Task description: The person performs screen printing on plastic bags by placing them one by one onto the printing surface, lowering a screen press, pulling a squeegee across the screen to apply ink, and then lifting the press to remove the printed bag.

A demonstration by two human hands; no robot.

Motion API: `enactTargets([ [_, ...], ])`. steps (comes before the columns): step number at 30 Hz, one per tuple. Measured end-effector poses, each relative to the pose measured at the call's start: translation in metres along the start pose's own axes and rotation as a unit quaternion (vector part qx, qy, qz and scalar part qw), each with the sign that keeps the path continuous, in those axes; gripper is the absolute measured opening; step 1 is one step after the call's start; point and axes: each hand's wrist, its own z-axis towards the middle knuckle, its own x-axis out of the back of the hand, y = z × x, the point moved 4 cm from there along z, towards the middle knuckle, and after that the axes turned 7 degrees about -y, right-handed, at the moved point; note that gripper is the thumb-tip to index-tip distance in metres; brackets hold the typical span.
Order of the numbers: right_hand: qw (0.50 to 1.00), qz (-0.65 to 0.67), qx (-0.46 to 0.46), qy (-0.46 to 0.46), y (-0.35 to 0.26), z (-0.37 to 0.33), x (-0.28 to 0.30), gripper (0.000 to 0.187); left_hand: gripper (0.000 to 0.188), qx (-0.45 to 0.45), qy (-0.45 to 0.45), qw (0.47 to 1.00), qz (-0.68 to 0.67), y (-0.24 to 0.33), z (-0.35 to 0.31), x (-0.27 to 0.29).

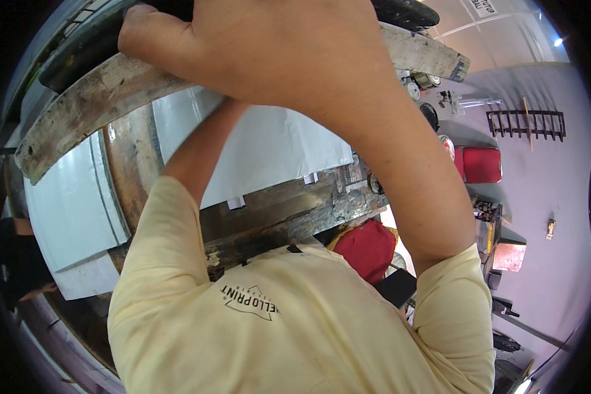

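A metal can (pixel 427 81) lies toward the worktop's (pixel 276 205) right end, contents indistinct. The wooden plank (pixel 88 98) and dark bar (pixel 79 62) span beyond the white sheet (pixel 269 141). Right hand (pixel 269 49): thumb at the bar, fingers cut off; grip cannot be determined. Left hand: hidden; grip likewise.

Counting one long wooden bar (pixel 111 90) at the right hand (pixel 262 49), two small pale tabs (pixel 236 203) on that hand's near side, one slatted rack (pixel 507 123) well rightward.

Right hand (pixel 262 49) over wooden bar (pixel 98 98), white sheet (pixel 276 148)
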Motion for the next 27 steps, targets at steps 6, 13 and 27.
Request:
enactTargets([
  [6, 0.981, 0.092, -0.056, -0.158, 0.013, 0.013, 0.011, 0.054, 0.077, -0.078, -0.048, 0.979, 0.181, 0.11, -0.133, -0.088],
  [13, 1.0, -0.026, 0.002, 0.013, 0.017, 0.003, -0.021, 0.052, 0.073, -0.087, -0.065, 0.951, 0.29, 0.106, -0.148, -0.116],
  [27, 0.996, 0.055, -0.058, -0.026, 0.012, 0.006, -0.014, 0.048, 0.077, -0.104, 0.041, 0.963, 0.245, 0.127, -0.189, -0.093],
])
